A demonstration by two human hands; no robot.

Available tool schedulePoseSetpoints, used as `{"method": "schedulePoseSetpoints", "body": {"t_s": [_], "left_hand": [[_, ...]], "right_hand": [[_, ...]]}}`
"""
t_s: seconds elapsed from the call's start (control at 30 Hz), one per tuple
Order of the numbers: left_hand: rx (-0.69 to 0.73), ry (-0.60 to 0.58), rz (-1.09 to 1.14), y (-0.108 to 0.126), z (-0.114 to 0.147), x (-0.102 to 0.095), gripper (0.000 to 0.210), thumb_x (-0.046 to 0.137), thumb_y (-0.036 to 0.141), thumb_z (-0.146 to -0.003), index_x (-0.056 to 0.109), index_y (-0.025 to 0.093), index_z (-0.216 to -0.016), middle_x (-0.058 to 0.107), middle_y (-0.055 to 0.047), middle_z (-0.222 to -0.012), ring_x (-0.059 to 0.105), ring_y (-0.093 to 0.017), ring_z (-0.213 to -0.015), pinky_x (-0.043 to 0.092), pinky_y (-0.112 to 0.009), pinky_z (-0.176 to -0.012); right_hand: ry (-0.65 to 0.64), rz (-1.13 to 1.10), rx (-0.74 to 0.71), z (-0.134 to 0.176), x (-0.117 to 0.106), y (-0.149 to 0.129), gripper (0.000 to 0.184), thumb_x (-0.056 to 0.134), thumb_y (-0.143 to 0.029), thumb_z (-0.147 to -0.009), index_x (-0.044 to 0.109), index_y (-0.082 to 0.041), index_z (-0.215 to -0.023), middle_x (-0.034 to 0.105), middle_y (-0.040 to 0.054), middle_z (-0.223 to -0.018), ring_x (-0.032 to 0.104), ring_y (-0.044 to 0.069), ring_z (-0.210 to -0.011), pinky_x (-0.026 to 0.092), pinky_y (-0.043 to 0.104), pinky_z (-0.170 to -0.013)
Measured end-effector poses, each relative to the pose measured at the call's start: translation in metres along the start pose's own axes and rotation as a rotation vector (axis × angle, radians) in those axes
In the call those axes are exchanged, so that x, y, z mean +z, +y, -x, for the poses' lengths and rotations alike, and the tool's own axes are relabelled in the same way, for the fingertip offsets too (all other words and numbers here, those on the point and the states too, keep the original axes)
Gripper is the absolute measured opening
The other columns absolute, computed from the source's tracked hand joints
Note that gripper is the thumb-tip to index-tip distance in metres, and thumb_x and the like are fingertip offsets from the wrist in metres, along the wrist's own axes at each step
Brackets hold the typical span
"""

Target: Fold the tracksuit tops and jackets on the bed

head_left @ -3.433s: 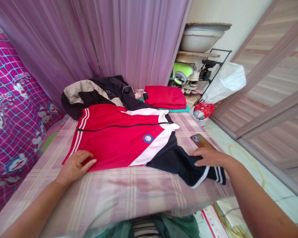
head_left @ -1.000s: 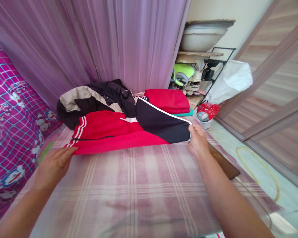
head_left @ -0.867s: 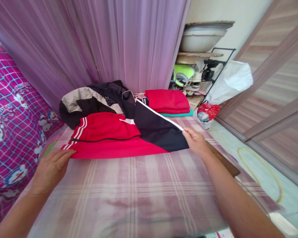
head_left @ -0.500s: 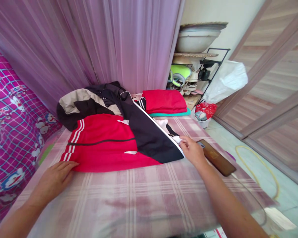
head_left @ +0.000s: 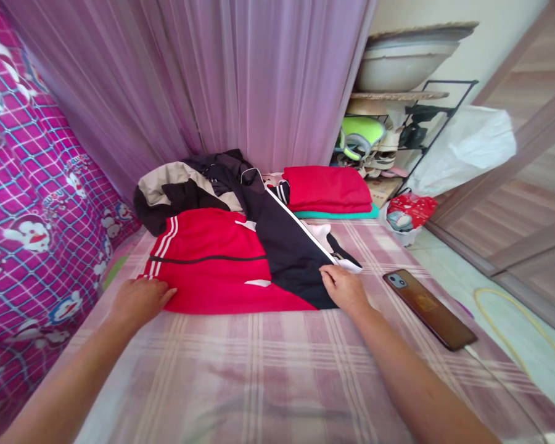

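Note:
A red and black track jacket (head_left: 213, 283) lies folded on the plaid bed cover, with white stripes at its left side and white piping along its black panel. My left hand (head_left: 141, 302) is closed on the striped left edge, thumb on the red cloth. At the other side, my right hand (head_left: 345, 287) pinches the piped edge of the black panel near its lower corner. A white and black piece of cloth (head_left: 346, 262) pokes out just beyond my right fingers; what it belongs to is partly hidden.
Behind the jacket lie a crumpled dark and beige garment (head_left: 180, 185) and folded red cloth (head_left: 326, 188) on a teal piece. A phone (head_left: 430, 311) with a cable rests right of my right hand. A purple curtain (head_left: 268, 86) hangs behind; a shoe rack (head_left: 439, 123) stands back right.
My right hand has let go of the white cloth end and shifted onto the black panel's edge. My left hand has moved slightly up the striped side. The view has turned left.

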State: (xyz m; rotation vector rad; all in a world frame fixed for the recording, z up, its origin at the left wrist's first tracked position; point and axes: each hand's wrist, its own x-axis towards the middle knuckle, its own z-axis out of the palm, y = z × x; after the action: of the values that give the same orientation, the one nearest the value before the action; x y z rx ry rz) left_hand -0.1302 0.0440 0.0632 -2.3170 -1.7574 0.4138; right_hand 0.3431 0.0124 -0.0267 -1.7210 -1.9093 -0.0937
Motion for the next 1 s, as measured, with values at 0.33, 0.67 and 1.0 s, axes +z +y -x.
{"method": "schedulePoseSetpoints", "body": {"t_s": [0.33,0.67,1.0], "left_hand": [[0.143,0.302,0.357,0.052,-0.026,0.019,0.046,0.043,0.051,-0.093,0.065,0.019,-0.118,0.068,-0.012,-0.121,0.062,-0.029,-0.111,0.045,-0.045,-0.098],[0.081,0.261,0.252,-0.001,-0.017,0.035,0.042,0.043,0.054,-0.091,0.068,0.020,-0.097,0.071,-0.012,-0.101,0.063,-0.028,-0.096,0.046,-0.042,-0.087],[0.195,0.013,0.222,-0.022,-0.017,0.010,0.051,0.033,0.054,-0.094,0.066,0.021,-0.074,0.067,-0.008,-0.069,0.063,-0.023,-0.072,0.045,-0.035,-0.076]], "right_hand": [[-0.045,0.029,-0.002,0.003,-0.006,-0.012,0.027,0.046,-0.029,-0.092,0.071,-0.024,-0.098,0.075,0.0035,-0.097,0.068,0.019,-0.084,0.046,0.029,-0.068],[0.014,0.038,-0.016,0.008,-0.002,-0.018,0.029,0.045,-0.032,-0.093,0.072,-0.024,-0.097,0.074,0.0029,-0.095,0.068,0.018,-0.081,0.045,0.028,-0.065],[0.012,-0.009,-0.011,0.010,0.007,-0.019,0.030,0.043,-0.032,-0.092,0.072,-0.024,-0.091,0.074,0.0023,-0.090,0.067,0.018,-0.075,0.045,0.029,-0.065]]}}
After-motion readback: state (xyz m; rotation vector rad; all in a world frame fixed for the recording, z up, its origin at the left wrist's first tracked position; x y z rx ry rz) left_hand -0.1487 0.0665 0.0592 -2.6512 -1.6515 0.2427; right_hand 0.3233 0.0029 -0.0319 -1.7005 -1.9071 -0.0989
